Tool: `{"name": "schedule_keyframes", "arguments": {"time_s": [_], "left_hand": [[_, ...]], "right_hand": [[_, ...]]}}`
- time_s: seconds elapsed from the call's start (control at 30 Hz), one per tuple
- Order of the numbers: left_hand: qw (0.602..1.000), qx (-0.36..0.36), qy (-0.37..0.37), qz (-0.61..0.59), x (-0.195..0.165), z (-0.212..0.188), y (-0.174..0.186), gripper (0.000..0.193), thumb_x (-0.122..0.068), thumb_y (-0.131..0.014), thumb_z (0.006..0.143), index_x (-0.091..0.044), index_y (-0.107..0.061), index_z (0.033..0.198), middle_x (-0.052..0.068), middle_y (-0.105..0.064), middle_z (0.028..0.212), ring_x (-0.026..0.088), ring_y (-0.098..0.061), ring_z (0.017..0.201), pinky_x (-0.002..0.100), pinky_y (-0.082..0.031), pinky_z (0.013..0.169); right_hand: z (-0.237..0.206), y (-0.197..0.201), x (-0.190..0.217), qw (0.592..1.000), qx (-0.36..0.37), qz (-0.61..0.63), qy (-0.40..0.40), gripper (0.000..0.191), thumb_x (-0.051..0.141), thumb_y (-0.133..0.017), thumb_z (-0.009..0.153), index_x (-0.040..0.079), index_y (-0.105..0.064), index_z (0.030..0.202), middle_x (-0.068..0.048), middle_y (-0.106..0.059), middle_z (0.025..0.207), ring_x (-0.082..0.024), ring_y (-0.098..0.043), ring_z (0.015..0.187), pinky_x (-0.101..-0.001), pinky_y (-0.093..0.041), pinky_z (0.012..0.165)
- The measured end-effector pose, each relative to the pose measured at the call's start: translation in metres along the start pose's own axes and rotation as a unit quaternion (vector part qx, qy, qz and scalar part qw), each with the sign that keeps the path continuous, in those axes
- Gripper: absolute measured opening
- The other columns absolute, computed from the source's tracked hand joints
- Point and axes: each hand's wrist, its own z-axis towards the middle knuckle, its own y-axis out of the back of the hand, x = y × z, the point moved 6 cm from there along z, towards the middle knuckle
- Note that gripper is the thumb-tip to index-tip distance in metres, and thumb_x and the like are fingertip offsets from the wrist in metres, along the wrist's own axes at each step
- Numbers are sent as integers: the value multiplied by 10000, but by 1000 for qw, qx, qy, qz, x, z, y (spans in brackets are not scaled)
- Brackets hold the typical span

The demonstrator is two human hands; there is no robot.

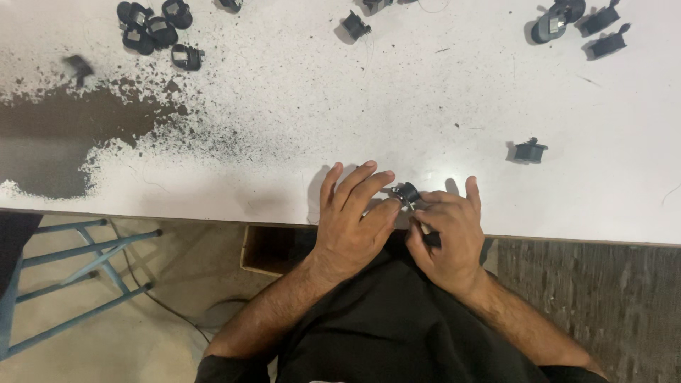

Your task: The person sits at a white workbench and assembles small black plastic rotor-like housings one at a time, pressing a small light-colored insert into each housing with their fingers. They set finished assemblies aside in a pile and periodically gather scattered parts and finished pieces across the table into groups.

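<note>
My left hand and my right hand meet at the near edge of a white table. Between their fingertips sits a small black round part, pinched by my left thumb and fingers. My right hand grips a thin tool with a dark handle whose tip touches the part. The underside of the part is hidden by my fingers.
Several similar black parts lie at the far left, the far middle and the far right; one lone part sits right of my hands. Worn dark patch on the table's left. Blue stool frame and cardboard box below.
</note>
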Motion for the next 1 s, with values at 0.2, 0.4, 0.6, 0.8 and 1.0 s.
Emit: {"name": "schedule_keyframes", "arguments": {"time_s": [0.2, 0.4, 0.6, 0.8, 1.0], "left_hand": [[997, 15, -57, 46, -4, -2, 0, 67, -197, -758, 998, -141, -725, 1009, 44, -589, 1419, 248, -452, 1438, 544, -282, 1268], [996, -28, -62, 50, -8, 2, 5, 82, -221, -772, 1025, -153, -733, 1051, 30, -599, 1403, 229, -469, 1424, 532, -292, 1263], [999, 21, 29, -5, 3, 3, 2, 86, -178, -783, 967, -140, -712, 998, 26, -615, 1307, 226, -520, 1351, 532, -302, 1247], [996, 48, 55, -56, 7, 5, -1, 66, -155, -756, 943, -120, -719, 985, 19, -685, 1268, 223, -555, 1335, 532, -253, 1257], [990, 65, 72, -100, 9, 6, -1, 33, -141, -731, 948, -126, -723, 977, -6, -730, 1233, 192, -574, 1330, 517, -230, 1274]], "right_hand": [[5, -1, 2, 1000, 6, 17, 13, 326, -29, -783, 788, 62, -596, 1039, -75, -653, 959, -280, -657, 1137, -613, -184, 1288], [6, 1, 3, 1000, 4, 20, 7, 301, -31, -774, 782, 65, -606, 1012, -81, -665, 953, -277, -658, 1125, -596, -203, 1285], [2, -2, 0, 1000, 7, 24, 6, 308, -40, -777, 781, 60, -604, 1014, -93, -660, 944, -267, -658, 1106, -600, -188, 1291], [-6, -5, 4, 996, 2, 40, 75, 327, -78, -770, 807, 54, -576, 1034, -89, -664, 968, -280, -697, 1141, -616, -175, 1286], [-3, -5, 4, 997, -5, 6, 71, 284, -90, -776, 810, 50, -594, 978, -94, -687, 953, -263, -707, 1103, -592, -207, 1278]]}}
